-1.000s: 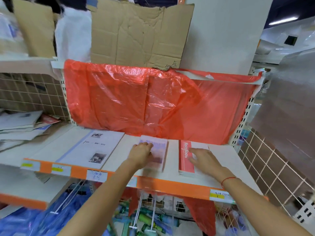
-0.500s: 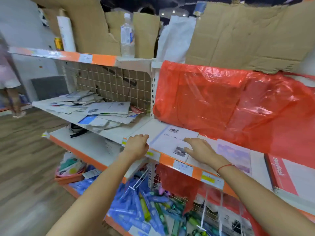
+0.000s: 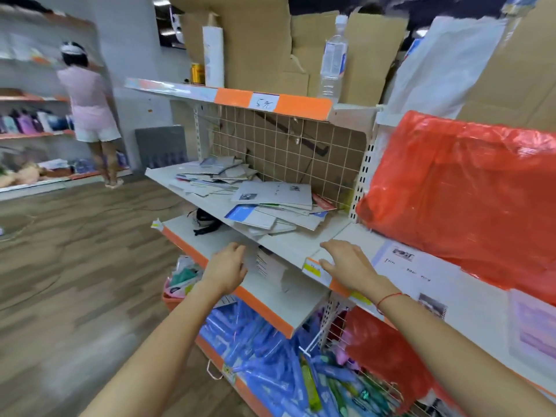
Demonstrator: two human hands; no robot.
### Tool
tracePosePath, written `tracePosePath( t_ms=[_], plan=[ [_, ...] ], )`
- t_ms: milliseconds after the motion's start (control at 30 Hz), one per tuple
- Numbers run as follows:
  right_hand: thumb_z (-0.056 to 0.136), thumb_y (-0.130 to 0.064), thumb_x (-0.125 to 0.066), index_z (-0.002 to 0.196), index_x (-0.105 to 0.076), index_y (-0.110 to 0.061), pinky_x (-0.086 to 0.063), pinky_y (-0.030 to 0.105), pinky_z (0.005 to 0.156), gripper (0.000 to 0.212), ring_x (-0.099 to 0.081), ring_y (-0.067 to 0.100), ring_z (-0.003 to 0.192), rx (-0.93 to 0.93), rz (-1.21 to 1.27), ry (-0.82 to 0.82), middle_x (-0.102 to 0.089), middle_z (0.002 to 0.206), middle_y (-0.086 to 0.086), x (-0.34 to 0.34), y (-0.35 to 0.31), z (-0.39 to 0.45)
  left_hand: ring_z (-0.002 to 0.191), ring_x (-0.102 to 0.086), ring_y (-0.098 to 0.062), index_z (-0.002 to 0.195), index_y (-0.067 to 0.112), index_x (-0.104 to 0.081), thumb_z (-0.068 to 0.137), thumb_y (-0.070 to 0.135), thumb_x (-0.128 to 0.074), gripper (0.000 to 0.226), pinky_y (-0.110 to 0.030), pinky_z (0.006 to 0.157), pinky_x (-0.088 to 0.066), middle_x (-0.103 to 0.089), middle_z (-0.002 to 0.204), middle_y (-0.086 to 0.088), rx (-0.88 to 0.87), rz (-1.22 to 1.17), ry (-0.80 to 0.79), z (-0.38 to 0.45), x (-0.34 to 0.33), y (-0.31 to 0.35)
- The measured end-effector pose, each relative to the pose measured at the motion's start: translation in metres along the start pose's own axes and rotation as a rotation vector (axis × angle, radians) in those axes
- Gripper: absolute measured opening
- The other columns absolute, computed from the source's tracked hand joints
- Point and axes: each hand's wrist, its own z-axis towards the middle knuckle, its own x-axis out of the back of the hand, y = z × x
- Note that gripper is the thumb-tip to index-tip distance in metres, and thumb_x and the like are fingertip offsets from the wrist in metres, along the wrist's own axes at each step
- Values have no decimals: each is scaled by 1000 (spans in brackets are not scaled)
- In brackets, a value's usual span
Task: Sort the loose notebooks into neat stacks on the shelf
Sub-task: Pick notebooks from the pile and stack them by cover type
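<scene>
A messy heap of loose notebooks (image 3: 261,203) lies on the left white shelf (image 3: 288,245) before a wire grid back. My left hand (image 3: 225,267) hovers open and empty over the lower shelf (image 3: 270,299), beside a small upright stack of notebooks (image 3: 264,263). My right hand (image 3: 346,266) is open, fingers spread, above the front edge of the right shelf (image 3: 355,236). Flat on that right shelf lie a white notebook (image 3: 418,269) and, further right, a purple-covered notebook (image 3: 535,329).
A red plastic sheet (image 3: 463,188) hangs behind the right shelf. Cardboard, a water bottle (image 3: 332,58) and a white tube (image 3: 213,55) stand on the top shelf. Blue packets (image 3: 270,350) fill the bottom. A person (image 3: 90,109) stands at far-left shelves; a black item (image 3: 206,224) lies on the lower shelf.
My view has swung left, from the pink and purple notebooks towards the messy heap. Both hands have left those notebooks and moved left, empty.
</scene>
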Motion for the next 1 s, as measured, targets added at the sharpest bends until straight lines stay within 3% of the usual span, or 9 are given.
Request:
tracePosePath(
  t_ms=[267,367,500,633,833,1000],
  plan=[
    [95,-34,-46,130,-49,-13,-38,39,95,41,-48,28,118,89,-25,43,-54,124,8,-13,-28,103,121,-44,-28,138,9,-39,92,19,-46,48,-33,94,-37,-43,137,-12,37,0,32,57,-5,-63],
    [93,-33,-48,129,-50,-12,-39,37,93,41,-49,28,116,85,7,60,-55,125,8,-12,-31,148,118,-46,-29,137,9,-41,90,19,-46,48,-35,92,-41,-46,134,-12,38,-1,55,93,0,-85],
    [94,-31,-46,128,-51,-10,-39,38,95,41,-48,30,117,52,15,64,-55,126,10,-10,-35,209,131,-37,-28,143,12,-33,94,19,-43,51,-35,101,-33,-32,148,-13,42,23,66,142,11,-113],
    [94,-33,-46,132,-49,-10,-36,38,101,44,-46,29,121,36,35,35,-52,133,11,-18,-45,259,132,-36,-29,143,10,-34,94,18,-42,50,-37,105,-33,-34,147,-15,64,13,90,178,7,-144],
    [95,-36,-44,135,-45,-13,-35,35,99,46,-44,28,123,25,-15,-5,-48,135,11,-35,-62,309,131,-36,-31,143,8,-35,92,16,-45,52,-38,103,-31,-38,143,-16,88,-28,93,218,-5,-193],
    [95,-41,-42,138,-40,-12,-37,35,97,52,-45,31,121,-99,-41,-35,-47,136,15,-42,-79,350,128,-39,-29,142,10,-35,93,20,-45,51,-37,98,-34,-41,141,-12,36,25,124,270,-6,-233]
  ],
)
